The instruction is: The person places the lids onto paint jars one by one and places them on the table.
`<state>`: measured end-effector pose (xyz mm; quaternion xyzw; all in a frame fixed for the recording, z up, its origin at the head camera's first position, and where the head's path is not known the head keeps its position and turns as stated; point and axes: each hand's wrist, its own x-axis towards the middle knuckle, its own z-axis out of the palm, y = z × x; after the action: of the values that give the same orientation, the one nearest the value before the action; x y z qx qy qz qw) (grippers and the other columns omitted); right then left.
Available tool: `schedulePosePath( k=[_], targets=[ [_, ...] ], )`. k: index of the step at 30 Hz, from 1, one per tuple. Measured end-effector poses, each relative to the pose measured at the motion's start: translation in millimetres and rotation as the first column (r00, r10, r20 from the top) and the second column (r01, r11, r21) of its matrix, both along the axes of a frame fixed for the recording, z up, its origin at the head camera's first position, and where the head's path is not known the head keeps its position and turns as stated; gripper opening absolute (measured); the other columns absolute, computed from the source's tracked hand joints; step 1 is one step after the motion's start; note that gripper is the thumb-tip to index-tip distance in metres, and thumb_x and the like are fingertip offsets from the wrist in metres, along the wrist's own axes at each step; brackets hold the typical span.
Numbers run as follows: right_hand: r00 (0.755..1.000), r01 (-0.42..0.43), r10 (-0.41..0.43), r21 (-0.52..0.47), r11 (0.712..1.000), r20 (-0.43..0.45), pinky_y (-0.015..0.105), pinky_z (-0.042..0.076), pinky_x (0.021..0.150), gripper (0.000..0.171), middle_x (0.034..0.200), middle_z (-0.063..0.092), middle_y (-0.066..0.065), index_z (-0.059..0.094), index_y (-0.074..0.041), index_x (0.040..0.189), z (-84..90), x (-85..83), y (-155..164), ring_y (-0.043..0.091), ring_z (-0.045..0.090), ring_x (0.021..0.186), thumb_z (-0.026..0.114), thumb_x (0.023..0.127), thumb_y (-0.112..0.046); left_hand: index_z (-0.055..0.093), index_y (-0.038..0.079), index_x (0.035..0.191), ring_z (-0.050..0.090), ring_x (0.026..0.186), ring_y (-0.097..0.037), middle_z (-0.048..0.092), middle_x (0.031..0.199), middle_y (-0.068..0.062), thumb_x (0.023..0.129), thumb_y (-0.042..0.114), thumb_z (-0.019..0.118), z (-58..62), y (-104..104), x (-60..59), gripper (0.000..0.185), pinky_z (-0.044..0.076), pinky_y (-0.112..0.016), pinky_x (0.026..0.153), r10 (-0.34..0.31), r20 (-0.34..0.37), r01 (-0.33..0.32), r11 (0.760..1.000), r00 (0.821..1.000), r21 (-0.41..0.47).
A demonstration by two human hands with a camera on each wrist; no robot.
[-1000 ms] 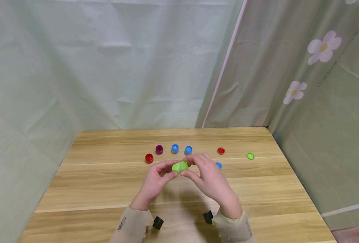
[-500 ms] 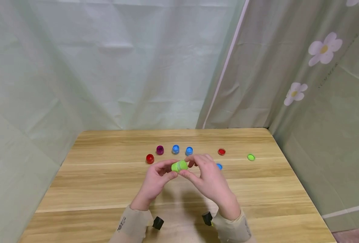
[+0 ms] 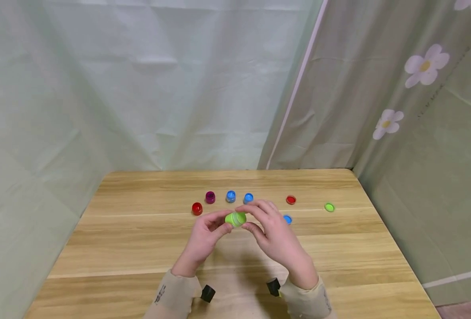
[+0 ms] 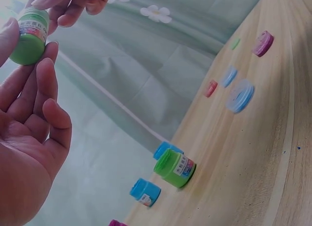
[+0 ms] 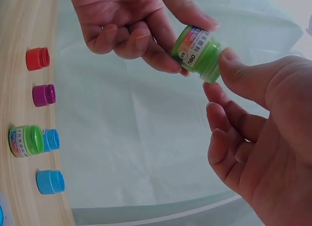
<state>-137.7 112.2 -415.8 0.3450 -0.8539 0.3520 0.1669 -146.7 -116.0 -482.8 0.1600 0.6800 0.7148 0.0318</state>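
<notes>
**The green pot could slip out of my fingers**

From my head: I hold a small green pot (image 3: 235, 218) up over the desk (image 3: 139, 248), near the middle. My left hand (image 3: 203, 239) pinches one end and my right hand (image 3: 273, 237) pinches the other. Behind it stand a red pot (image 3: 197, 208), a purple pot (image 3: 210, 197) and two blue pots (image 3: 230, 196). Some lids (image 3: 290, 200) lie off to the right. If I twist too hard, I think the pot may pop out, drop and knock those pots about.

From my left wrist: only my fingertips (image 4: 46, 70) touch the pot (image 4: 29, 35). That is a thin grip. I think it could tip and fall. Another green pot (image 4: 174, 168) stands open on the desk, so a bump could spill it.

From my right wrist: my thumb (image 5: 239, 72) and a finger squeeze the lid end of the pot (image 5: 197, 48). If the lid comes loose fast, what is inside might splash. I cannot tell how full it is.
</notes>
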Motion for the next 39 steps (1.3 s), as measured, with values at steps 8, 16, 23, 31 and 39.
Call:
schedulePosePath(
  k=[8,16,23,31,39],
  targets=[
    [0.998,0.036,-0.039,0.065,0.997,0.053,0.04,0.054,0.097,0.034,0.122,0.066,-0.001,0.067,-0.012,0.129,1.9,0.5,-2,0.02,0.058,0.117,0.077,0.099,-0.024,0.071,-0.002,0.134,0.068,0.106,-0.022,0.074,0.124,-0.011,0.103,0.014,0.074,0.0,0,0.5,0.035,0.059,-0.03,0.091,-0.02,-0.018,0.02,1.0,1.0,0.007],
    [0.986,0.118,-0.125,0.07,0.991,0.112,0.036,0.05,0.084,0.027,0.102,0.06,-0.007,0.063,-0.016,0.109,-0.1,3.3,-5,0.016,0.054,0.103,0.074,0.102,-0.04,0.073,0.0,0.132,0.066,0.106,-0.025,0.076,0.126,-0.007,0.098,0.01,0.079,2.5,3,1.4,0.035,0.056,-0.031,0.092,-0.023,-0.059,0.022,1.0,0.998,-0.012],
    [0.976,0.171,-0.181,0.091,0.981,0.117,0.037,0.051,0.082,0.028,0.103,0.065,-0.005,0.064,-0.018,0.099,-1.0,4.9,-5,0.017,0.055,0.102,0.072,0.103,-0.044,0.076,0.003,0.129,0.063,0.1,-0.026,0.077,0.122,-0.005,0.097,0.01,0.081,4.1,5,2.0,0.033,0.055,-0.036,0.088,-0.028,-0.062,0.026,0.999,0.998,-0.02],
    [0.985,0.101,-0.105,0.034,0.994,0.134,0.045,0.055,0.095,0.043,0.127,0.067,-0.001,0.063,-0.018,0.145,-0.3,4.3,3,0.02,0.057,0.121,0.065,0.108,-0.039,0.073,0.001,0.133,0.066,0.107,-0.026,0.076,0.123,-0.003,0.098,0.009,0.078,2.5,3,1.6,0.035,0.057,-0.031,0.09,-0.007,-0.022,0.007,1.0,1.0,0.011],
    [0.997,-0.074,0.075,0.038,0.997,-0.024,0.044,0.052,0.108,0.048,0.145,0.062,0.0,0.06,-0.018,0.15,1.9,-0.9,9,0.024,0.055,0.134,0.073,0.104,-0.019,0.068,-0.006,0.135,0.068,0.103,-0.018,0.075,0.121,0.0,0.102,0.011,0.074,2.7,0,1.4,0.037,0.059,-0.03,0.089,-0.015,0.002,0.015,0.997,1.0,0.082]
  ],
)
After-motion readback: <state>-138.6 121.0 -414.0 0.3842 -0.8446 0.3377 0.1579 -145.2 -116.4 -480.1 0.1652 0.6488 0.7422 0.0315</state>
